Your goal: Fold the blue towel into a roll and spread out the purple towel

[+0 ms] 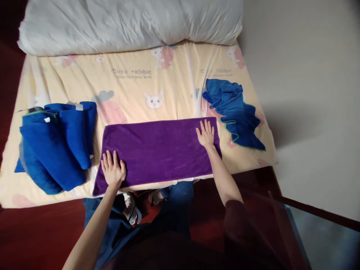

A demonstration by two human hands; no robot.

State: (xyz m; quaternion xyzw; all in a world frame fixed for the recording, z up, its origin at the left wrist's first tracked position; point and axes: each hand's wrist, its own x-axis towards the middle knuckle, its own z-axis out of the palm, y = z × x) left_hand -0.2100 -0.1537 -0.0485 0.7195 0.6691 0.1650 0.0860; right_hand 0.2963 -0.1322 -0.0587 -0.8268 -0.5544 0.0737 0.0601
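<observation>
A purple towel (160,152) lies spread flat near the front edge of the bed, its long side running left to right. My left hand (113,170) rests palm down on its left end, fingers spread. Toward the upper right corner, my right hand (206,134) also presses flat on the cloth with fingers apart. Left of the towel are rolled or folded blue towels (56,150) with small white tags. A crumpled blue towel (233,112) with green edging lies to the right.
The bed has a yellow rabbit-print sheet (132,101). A rolled pale grey quilt (126,24) stretches along its far side. A plain wall (309,93) stands on the right. Dark red floor (36,232) shows below the bed, with my legs and shoes at the front edge.
</observation>
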